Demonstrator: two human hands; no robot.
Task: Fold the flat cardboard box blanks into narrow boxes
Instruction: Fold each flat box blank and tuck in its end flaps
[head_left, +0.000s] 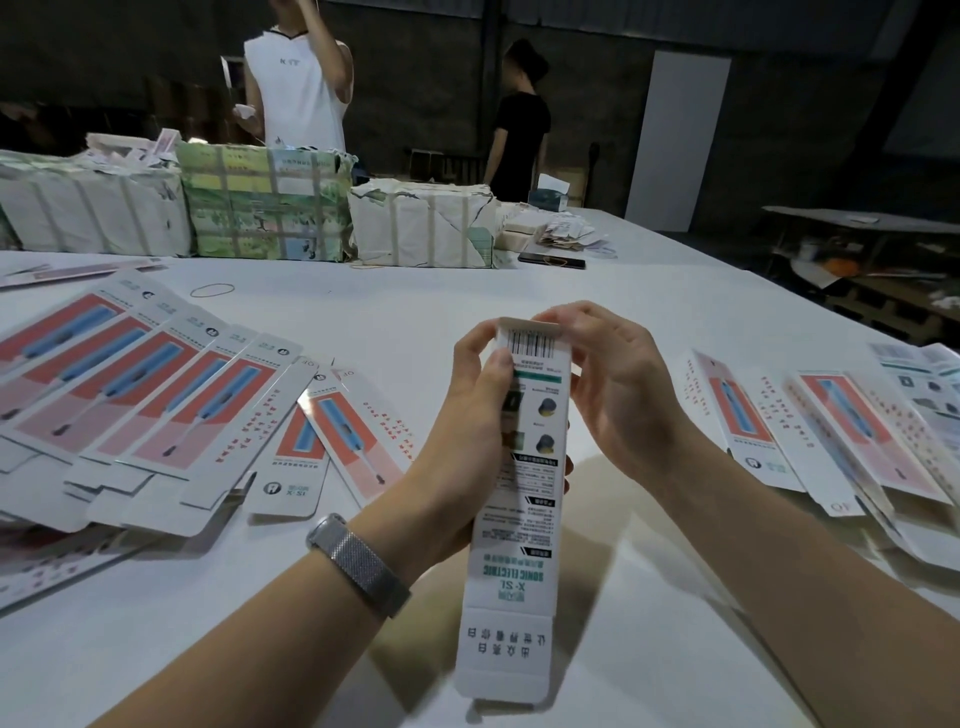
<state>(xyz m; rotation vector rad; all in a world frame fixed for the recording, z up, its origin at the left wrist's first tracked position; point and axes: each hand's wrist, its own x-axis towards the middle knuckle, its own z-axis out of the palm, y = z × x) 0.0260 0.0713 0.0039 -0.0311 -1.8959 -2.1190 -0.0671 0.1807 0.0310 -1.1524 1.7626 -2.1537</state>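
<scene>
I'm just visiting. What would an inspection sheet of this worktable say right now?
Surface: white table, mostly bare in the middle.
Job's things: narrow box in hand, near flap unfolded; flat blanks fanned left; folded boxes right.
Clutter: rubber band, phone, wrapped bundles at the back.
Hands: left hand grips the box; right hand fingers pinch its far end.
Cables: nothing seen.
Surroundings: two people standing, dim room.
</scene>
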